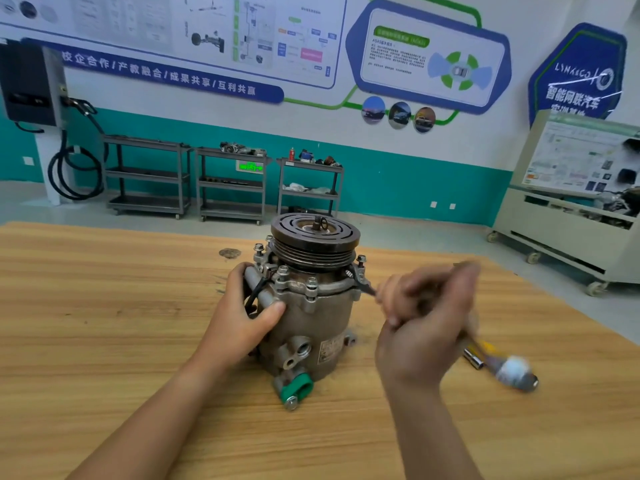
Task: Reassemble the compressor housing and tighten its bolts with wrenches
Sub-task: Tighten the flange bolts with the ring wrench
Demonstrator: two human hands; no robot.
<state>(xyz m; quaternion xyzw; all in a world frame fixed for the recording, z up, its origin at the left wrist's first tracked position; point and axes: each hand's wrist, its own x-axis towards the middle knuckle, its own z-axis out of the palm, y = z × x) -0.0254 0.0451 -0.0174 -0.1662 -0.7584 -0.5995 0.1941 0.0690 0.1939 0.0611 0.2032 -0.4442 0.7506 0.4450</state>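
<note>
A grey metal compressor (311,317) stands upright on the wooden table (104,323), its dark grooved pulley (316,239) on top. Several bolts (311,284) stick up around the housing flange. My left hand (242,313) grips the compressor's left side, thumb across the front. My right hand (426,313), blurred, is curled round a wrench handle (509,368) that runs down to the right. The wrench's thin dark front end (363,287) reaches the flange at the compressor's right side. A green cap (299,388) covers the port at the bottom.
A small metal socket (473,358) lies on the table right of the compressor, partly behind the wrench handle. A dark round stain (229,252) marks the table behind. Beyond the table stand grey shelf carts (232,183) and a wheeled cabinet (568,216).
</note>
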